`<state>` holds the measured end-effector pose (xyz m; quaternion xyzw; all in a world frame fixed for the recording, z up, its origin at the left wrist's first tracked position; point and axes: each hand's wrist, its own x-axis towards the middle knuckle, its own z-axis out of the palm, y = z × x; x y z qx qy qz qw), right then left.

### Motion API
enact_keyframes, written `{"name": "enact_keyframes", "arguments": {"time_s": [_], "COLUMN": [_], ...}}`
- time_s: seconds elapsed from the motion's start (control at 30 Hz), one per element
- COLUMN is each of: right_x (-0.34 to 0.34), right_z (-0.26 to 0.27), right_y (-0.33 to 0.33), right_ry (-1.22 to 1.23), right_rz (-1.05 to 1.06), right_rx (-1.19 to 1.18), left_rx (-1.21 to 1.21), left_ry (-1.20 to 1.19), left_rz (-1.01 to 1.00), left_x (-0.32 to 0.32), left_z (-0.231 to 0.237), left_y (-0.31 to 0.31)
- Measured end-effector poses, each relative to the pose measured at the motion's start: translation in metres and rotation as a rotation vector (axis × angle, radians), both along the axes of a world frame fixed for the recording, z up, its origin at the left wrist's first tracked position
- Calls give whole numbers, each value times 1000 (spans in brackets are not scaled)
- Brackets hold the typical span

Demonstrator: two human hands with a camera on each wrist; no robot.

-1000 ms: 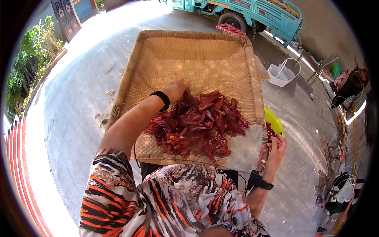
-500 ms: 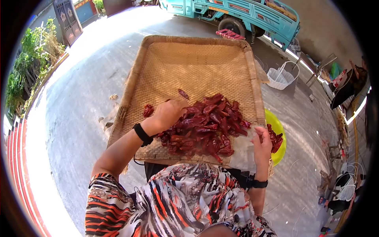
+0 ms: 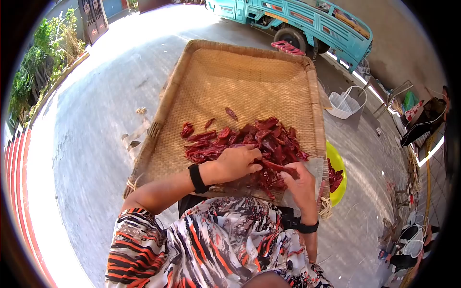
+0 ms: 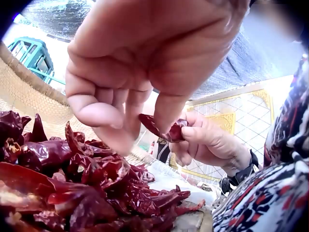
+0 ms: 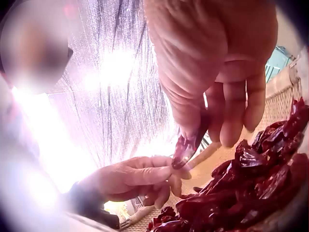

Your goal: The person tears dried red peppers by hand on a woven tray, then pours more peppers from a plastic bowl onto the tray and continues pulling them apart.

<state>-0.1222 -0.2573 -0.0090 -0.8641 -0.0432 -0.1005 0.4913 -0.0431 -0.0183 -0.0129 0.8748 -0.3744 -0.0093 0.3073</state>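
Observation:
Over the near side of a pile of dried red chilies (image 3: 283,144), both hands pinch one dried chili (image 3: 277,166). My left hand (image 3: 235,163) holds one end between thumb and fingers, and my right hand (image 3: 301,185) grips the other. In the left wrist view the held chili (image 4: 154,128) spans the gap between the two hands. The right wrist view shows the left thumb and finger on the chili's lower tip (image 5: 181,157). The pile lies on a woven tray (image 3: 245,72), with a few loose chilies (image 3: 231,114) apart from it.
A yellow-green basin (image 3: 337,152) with chilies in it stands beyond the tray's right edge. A white basket (image 3: 342,106) sits on the ground farther right. At the back is a turquoise cargo vehicle (image 3: 312,29); plants (image 3: 45,62) line the left.
My right hand has left the basin side, where it held chilies earlier, and come in over the tray. The left hand has moved right and nearer me. Both now hold one chili.

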Motion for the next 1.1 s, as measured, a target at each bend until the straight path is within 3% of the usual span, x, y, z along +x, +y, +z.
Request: {"name": "enact_keyframes", "arguments": {"time_s": [0.2,0.27,0.37,0.4,0.53,0.63,0.7,0.8,0.9,0.97,1.1], "right_x": [6,4,3,2,4,4,0,-4,-2,-4,0], "right_z": [-9,-11,-46,-46,-45,-23,-4,1,-9,-8,-4], "right_y": [-83,-99,-131,-130,-108,-61,-20,13,19,12,-17], "right_ry": [-208,-257,-317,-259,-241,-67,94,173,231,215,25], "right_rz": [-528,-702,-840,-710,-545,-250,-25,251,249,184,-36], "right_rx": [91,-2,-497,-140,-88,92,285,371,411,308,41], "left_rx": [78,153,199,182,101,82,26,-91,-108,-142,31], "left_ry": [-72,-31,74,77,-164,-356,-392,-415,-375,-366,-264], "left_rz": [455,416,414,430,475,308,206,14,-42,-47,51], "left_x": [68,88,90,87,63,27,2,-21,-28,-29,-26], "left_z": [-27,-47,-49,-47,-21,7,16,14,3,2,32], "left_y": [49,62,66,65,50,27,4,-17,-30,-29,13]}}
